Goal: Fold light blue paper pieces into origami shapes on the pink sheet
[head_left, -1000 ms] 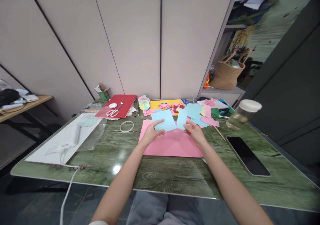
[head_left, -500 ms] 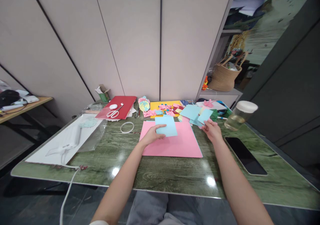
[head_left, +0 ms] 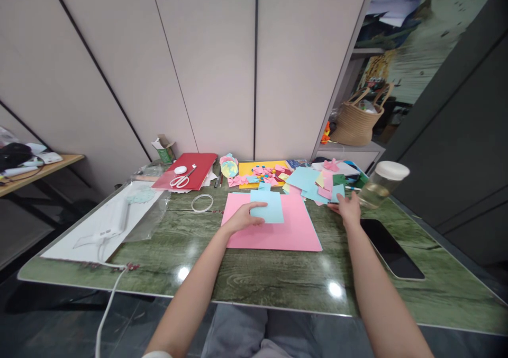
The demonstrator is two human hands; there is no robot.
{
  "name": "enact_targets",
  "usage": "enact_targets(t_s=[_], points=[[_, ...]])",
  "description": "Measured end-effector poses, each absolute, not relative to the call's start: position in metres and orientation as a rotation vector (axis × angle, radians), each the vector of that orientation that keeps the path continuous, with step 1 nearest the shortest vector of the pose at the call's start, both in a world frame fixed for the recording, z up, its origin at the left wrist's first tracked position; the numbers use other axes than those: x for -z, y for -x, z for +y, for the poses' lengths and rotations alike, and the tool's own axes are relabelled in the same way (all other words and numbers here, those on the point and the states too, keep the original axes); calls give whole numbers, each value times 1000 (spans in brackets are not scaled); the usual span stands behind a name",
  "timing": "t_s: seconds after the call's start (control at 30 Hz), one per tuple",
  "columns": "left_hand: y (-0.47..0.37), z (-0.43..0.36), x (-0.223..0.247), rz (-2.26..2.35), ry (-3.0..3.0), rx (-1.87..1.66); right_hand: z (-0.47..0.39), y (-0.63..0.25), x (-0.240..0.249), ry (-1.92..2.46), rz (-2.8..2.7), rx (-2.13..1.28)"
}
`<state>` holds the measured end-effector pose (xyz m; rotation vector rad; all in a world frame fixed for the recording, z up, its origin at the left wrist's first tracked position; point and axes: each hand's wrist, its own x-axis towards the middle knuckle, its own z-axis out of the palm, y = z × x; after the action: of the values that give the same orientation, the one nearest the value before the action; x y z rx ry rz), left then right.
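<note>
You are holding a flat, square, light-blue paper sheet (head_left: 273, 212) by its left edge in front of you, while a partly hidden light-blue paper piece (head_left: 338, 191) is sitting askew toward your right.

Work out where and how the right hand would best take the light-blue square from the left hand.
Probably pinch the light-blue square by its right edge, between thumb and fingertips, coming from the right. It looks thin and flat; the left hand holds its left side, leaving the right edge uncovered and facing the right hand.
</note>
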<state>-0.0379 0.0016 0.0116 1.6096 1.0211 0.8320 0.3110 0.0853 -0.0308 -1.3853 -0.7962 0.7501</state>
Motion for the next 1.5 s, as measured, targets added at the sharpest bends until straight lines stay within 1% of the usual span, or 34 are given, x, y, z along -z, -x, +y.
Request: enact_targets(t_s=[0.13,0.23,0.4,0.57,0.8,0.93,1.0,1.07,1.23,1.33,1.5], points=[[37,1,-13,1024,-1620,-842,72,-291,14,1633,-1131,-371],[34,-2,-15,1018,-1599,-859,59,-264,2,1601,-1416,-185],[29,-7,-22,991,-1568,-870,36,-211,-8,1184,-1808,-248],[25,-9,-27,1010,-1554,-976,14,-179,-13,972,-2158,-213],[17,-15,-33,987,-1550,-1136,7,-172,-12,868,-2209,-46],[13,-19,-36,981,-1560,-1113,9,-176,-7,798,-2249,-24],[12,-20,-37,972,-1544,-1102,10,-178,-7,772,-2239,-44],[13,-18,-36,956,-1483,-1172,11,-180,-8,752,-2204,-89],[22,-8,-29,909,-1133,-1341,9,-181,-14,752,-2096,-330],[31,-1,-24,923,-1017,-1294,6,-179,-18,760,-2037,-508],[36,3,-18,952,-1043,-1142,1,-175,-24,718,-1977,-910]])
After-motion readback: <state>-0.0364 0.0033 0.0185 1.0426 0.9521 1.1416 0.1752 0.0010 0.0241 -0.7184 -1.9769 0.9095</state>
